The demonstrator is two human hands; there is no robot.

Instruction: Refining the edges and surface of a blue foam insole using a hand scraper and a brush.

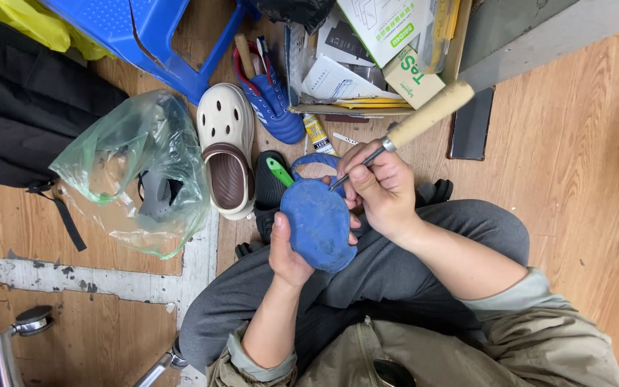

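Two hands on this one, both busy over my lap. My left hand (288, 251) is clenched around the blue shoe (318, 223), sole side up toward the camera, pinning it against my thigh. My right hand (381, 188) is wrapped around the awl (417, 120), fingers choked down near the metal ferrule, with the wooden handle sticking up and away. The tip sits right at the upper edge of the sole, close to the strap loop.

What I reckon matters here: keep the shoe braced hard so it can't twist when the point bites, and keep my left thumb off the line of the tip, because it's sitting pretty near. A low grip on the shaft looks like the right call for control; short pushes rather than one big shove, I'd say. Can't tell from this angle whether the point is actually in the rubber or just resting on it.

Clog (227, 154), plastic bag (137, 168) and glue tube (317, 135) lie on the floor nearby.
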